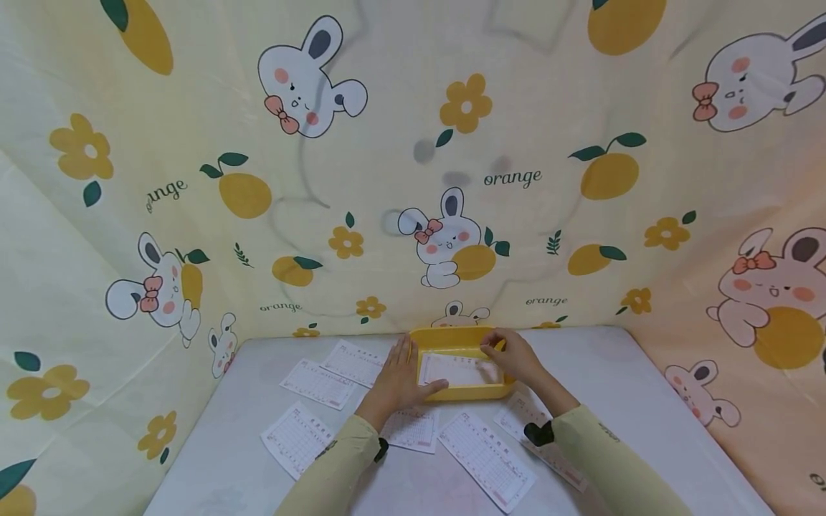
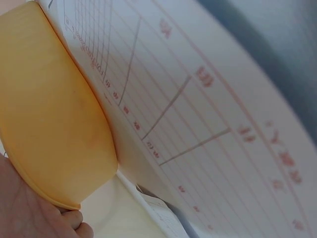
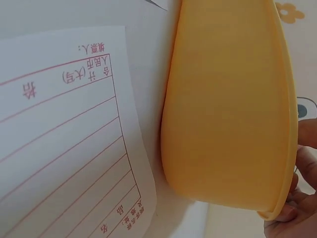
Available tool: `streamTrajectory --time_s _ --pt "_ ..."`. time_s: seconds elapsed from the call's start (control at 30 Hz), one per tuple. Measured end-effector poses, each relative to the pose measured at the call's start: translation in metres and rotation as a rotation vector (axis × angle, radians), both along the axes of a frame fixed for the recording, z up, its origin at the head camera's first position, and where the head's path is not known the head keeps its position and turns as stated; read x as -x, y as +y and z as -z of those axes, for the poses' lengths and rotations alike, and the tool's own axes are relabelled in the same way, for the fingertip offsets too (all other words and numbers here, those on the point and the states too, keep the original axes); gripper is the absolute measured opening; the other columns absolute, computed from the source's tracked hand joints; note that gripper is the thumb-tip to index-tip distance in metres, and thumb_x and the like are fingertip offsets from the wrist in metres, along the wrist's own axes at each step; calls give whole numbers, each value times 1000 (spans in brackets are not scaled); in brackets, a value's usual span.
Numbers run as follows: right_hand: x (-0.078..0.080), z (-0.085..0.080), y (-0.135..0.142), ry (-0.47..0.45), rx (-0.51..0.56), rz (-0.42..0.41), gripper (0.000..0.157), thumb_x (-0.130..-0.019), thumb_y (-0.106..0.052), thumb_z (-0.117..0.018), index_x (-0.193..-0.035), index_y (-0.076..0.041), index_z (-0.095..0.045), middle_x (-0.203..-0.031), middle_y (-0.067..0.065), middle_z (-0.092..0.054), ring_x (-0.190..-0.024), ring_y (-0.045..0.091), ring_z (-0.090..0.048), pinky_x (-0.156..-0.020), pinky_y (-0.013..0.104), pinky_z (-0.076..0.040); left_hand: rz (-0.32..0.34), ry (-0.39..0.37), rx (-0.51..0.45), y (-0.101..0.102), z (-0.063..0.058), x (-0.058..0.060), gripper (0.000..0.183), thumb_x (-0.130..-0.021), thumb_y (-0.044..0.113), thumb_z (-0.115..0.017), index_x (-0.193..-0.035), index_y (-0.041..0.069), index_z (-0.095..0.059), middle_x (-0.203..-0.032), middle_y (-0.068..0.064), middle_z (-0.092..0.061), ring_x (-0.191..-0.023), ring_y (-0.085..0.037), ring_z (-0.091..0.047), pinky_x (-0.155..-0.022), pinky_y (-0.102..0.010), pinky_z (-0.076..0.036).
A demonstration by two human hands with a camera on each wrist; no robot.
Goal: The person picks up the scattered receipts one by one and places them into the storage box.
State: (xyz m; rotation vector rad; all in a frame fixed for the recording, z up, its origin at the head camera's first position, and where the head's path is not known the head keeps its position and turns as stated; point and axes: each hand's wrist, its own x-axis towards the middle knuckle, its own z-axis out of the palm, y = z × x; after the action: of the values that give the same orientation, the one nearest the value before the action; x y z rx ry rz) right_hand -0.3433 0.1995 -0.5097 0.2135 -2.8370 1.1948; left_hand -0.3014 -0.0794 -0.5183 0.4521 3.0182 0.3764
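Observation:
A yellow plastic tray stands near the far edge of the table, with a printed receipt slip lying in it. My left hand rests at the tray's left side, fingers straight along the rim and thumb stretched over the front. At the right rim, my right hand has curled fingers; in the right wrist view, the fingers hold the rim by a corner. A ruled receipt slip lies just outside the tray in the left wrist view, and another receipt slip in the right wrist view.
Several receipt slips lie spread on the white table, including one at the left and one in front. Behind the table hangs a patterned curtain with rabbits and oranges, which also closes off both sides.

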Motion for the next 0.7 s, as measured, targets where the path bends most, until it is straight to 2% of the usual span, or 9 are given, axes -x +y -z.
streamTrajectory --time_s 0.4,0.53,0.7 --pt "-4 4 9 30 88 -33 12 -105 -21 -73 -110 -10 -71 -107 7 -68 -92 24 -56 -80 31 -49 -7 2 9 1 1 1 126 -92 91 -45 -170 -3 -14 -180 -18 -1 -167 -32 -3 -135 -44 -10" --pt "-11 2 13 38 117 -29 13 -106 -20 -72 -112 -10 -71 -105 7 -68 -89 24 -57 -76 28 -50 -7 4 3 1 2 1 125 -92 89 -47 -170 -3 -15 -180 -18 -2 -167 -32 -4 -135 -44 -10" --pt "-21 -1 19 96 149 -40 12 -105 -19 -72 -112 -9 -71 -103 7 -70 -87 21 -58 -74 24 -51 -10 -2 -9 1 2 1 124 -92 88 -49 -170 -3 -13 -180 -18 -1 -167 -33 -3 -135 -45 -9"
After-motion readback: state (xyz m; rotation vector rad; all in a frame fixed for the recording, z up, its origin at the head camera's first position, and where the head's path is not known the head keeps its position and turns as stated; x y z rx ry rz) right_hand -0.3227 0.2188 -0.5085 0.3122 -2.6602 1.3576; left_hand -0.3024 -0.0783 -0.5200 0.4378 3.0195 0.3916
